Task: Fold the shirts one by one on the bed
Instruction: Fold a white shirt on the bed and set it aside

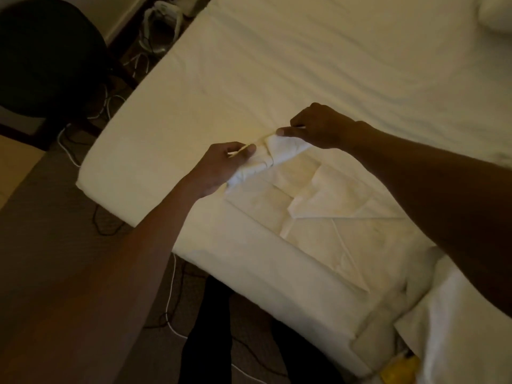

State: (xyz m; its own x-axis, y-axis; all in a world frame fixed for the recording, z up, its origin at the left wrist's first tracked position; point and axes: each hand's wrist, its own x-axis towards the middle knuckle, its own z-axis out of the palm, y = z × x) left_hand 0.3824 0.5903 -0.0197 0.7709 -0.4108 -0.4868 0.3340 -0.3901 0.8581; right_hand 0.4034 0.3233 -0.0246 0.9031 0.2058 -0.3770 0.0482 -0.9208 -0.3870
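Both arms are stretched out over the near-left corner of the bed (277, 65).

Left hand (221, 164): comes in from the near left, forearm straight. Thumb on top and fingers curled under, pinching the bunched left end of the shirt's far edge.

Right hand (318, 126): comes in from the right, wrist bent, knuckles up. Thumb points left and pinches the same edge against the fingers. The hands are close together but not touching, with a short roll of fabric between them, lifted off the bed.

Shirt (318, 203): white, lies on the bed near the near edge, just below the hands. It is partly folded, with flat overlapping panels and straight creases showing. Only the far edge is raised; the rest lies flat on the sheet.

More white cloth (457, 314) is heaped on the bed at the near right, partly under the right forearm. I cannot tell what it is. A yellow item (399, 370) sits at the near right edge, too dim to identify. Part of a pillow (498, 15) shows at the far right corner.

On the floor (41, 245) to the left:
- black and white cables (170, 295) running along the bed
- a white device (160, 26) at the far left
- a dark chair (47, 59) at the far left

The person's legs (205, 342), in dark trousers, stand at the near edge of the bed.
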